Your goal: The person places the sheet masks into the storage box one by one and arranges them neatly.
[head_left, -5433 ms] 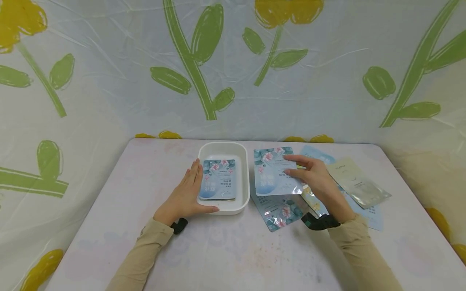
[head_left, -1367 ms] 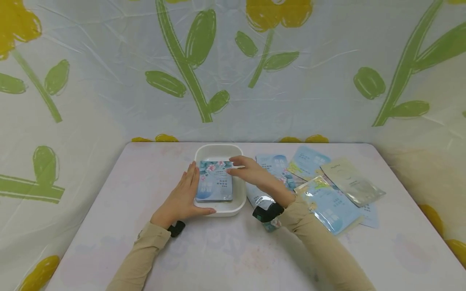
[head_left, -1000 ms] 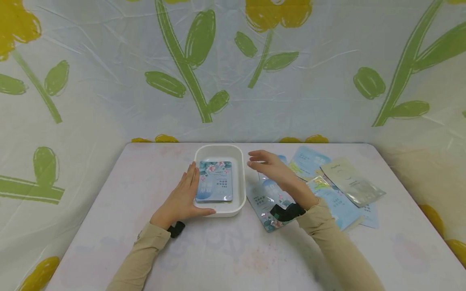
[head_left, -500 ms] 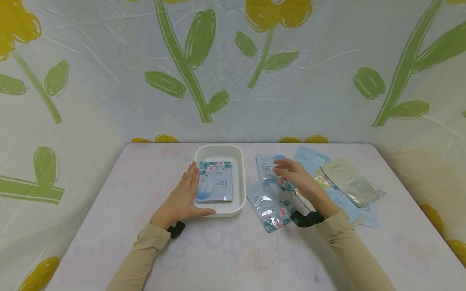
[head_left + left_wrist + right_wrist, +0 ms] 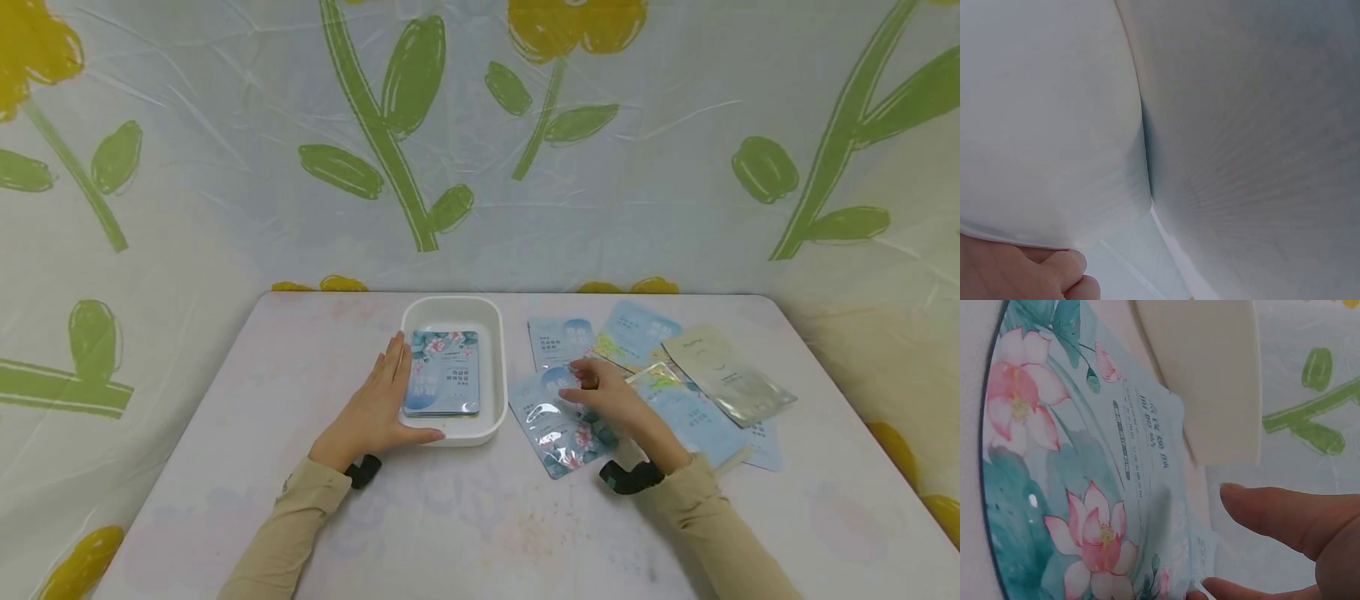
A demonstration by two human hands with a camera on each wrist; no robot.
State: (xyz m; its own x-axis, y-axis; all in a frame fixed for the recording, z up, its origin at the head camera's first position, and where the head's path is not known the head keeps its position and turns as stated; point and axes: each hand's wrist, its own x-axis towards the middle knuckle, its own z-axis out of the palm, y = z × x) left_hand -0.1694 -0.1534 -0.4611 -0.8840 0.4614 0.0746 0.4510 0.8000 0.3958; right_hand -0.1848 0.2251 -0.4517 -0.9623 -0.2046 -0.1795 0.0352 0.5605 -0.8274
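Note:
My left hand (image 5: 378, 404) lies along the left side of the white tray (image 5: 493, 379), fingers straight, thumb at the front rim. In the left wrist view, fingertips (image 5: 1072, 265) touch the tray's rim. A neat stack of blue floral face mask packets (image 5: 446, 375) lies inside the tray. To the right, my right hand (image 5: 618, 404) hovers over a loose floral face mask packet (image 5: 555, 437), thumb and forefinger apart. The right wrist view shows this packet (image 5: 1097, 487) close up, lotus flowers on its near end, with the fingertips near its far end.
Behind the right hand lie another blue packet (image 5: 551, 337), a light blue packet with yellow flowers (image 5: 637, 329) and a silver-beige packet (image 5: 727, 375). A blue packet (image 5: 701, 421) lies under the silver one. A flowered cloth (image 5: 570, 192) hangs behind the table's back edge.
The right hand laid a floral packet on the stack in the tray, let go and moved back right, then down over the loose floral packet. The left hand stayed at the tray.

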